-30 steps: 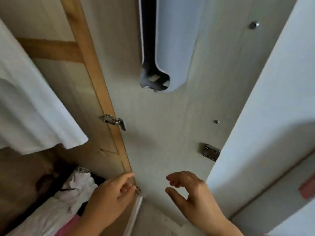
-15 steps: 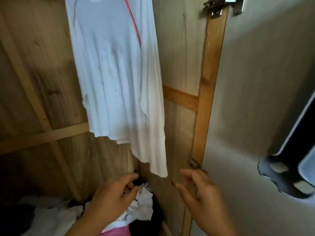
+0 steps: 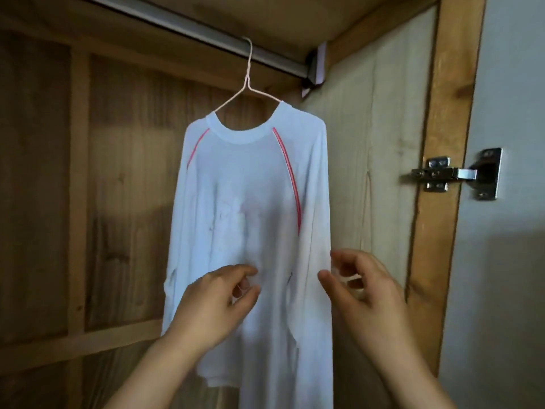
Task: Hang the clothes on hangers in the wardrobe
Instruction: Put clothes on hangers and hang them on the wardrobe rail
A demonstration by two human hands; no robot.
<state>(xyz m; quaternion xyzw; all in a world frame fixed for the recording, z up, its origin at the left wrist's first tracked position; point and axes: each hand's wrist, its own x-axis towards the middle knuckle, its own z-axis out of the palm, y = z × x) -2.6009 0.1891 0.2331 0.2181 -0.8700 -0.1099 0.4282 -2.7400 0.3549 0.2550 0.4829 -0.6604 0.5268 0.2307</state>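
1. left hand, lower centre of frame: fingers loosely curled, thumb and forefinger tips close together in front of the shirt's chest; whether they pinch fabric cannot be told. nothing else in it.
2. right hand, lower right of centre: fingers half curled, thumb apart from them, at the edge of the shirt's right-of-frame sleeve; contact with the cloth uncertain. holds nothing that shows.
3. white shirt, centre of frame: long-sleeved, round collar, two pink seam lines running down from the neck. it hangs on a thin pale wire hanger, sleeves drooping down both sides, hem near the bottom edge.
4. hanger hook sits over the metal rail, which runs from the upper left to a bracket at upper centre-right.
5. wardrobe: wooden back panel with lighter battens on the left, pale side wall on the right of the shirt. the shirt is the only garment seen on the rail.
6. right of frame: wooden door frame with a metal hinge joined to the open pale door.
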